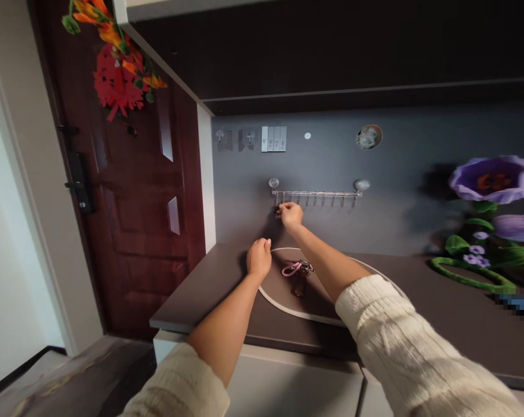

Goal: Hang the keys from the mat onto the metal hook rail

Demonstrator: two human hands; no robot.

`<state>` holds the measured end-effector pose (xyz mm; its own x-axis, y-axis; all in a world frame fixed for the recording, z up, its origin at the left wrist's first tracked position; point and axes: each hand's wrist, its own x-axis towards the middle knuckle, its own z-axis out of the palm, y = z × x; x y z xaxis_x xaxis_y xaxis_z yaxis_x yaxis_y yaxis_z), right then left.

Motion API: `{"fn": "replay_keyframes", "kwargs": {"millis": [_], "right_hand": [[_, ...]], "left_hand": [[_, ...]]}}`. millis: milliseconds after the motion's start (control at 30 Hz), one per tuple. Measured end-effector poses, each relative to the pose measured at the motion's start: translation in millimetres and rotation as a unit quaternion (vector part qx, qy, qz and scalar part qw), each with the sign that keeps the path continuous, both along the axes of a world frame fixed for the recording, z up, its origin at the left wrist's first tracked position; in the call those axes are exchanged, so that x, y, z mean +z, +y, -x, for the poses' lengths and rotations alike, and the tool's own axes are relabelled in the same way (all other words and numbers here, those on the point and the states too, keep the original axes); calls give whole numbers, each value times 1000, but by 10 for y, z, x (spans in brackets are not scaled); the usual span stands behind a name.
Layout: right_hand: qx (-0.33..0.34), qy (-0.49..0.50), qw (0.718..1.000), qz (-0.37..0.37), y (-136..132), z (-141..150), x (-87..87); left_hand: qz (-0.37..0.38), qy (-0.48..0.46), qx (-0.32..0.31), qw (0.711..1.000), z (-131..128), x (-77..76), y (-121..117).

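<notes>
My right hand (290, 215) is closed in a pinch on a small dark thing (277, 210), held at the left end of a wall-mounted hook rail (318, 194). The kind of that small thing cannot be made out. Lower and to the left, my left hand (259, 258) is curled into a fist over the counter; its fingers face away, so anything inside is hidden. Between my forearms, a bunch of keys (305, 267) with a pink loop (290, 270) and a brown fob (299, 286) lies on a round, pale-rimmed mat (279, 304).
A dark shelf (331, 52) overhangs the counter (210, 289). Purple flowers (492, 179) stand at the right, beside a blurred blue patch. Clear hooks (250, 138) and a switch panel (273, 139) are on the wall. A red-brown door (144, 231) is at the left, with orange flowers (109, 32) above.
</notes>
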<state>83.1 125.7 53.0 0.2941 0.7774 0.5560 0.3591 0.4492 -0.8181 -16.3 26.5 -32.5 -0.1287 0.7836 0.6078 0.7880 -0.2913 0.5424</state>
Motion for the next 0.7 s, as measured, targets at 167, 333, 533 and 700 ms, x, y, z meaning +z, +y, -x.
{"fn": "replay_keyframes", "kwargs": {"millis": [167, 333, 533, 700], "right_hand": [[-7, 49, 998, 32, -75, 9, -9], [2, 48, 998, 43, -124, -44, -7], [51, 66, 996, 31, -264, -168, 41], [121, 78, 989, 37, -548, -327, 81]], "left_hand": [[-8, 3, -1, 1000, 6, -3, 8], [-24, 9, -11, 1000, 10, -27, 42], [-41, 20, -25, 999, 11, -52, 58], [-52, 31, -54, 997, -9, -57, 43]]}}
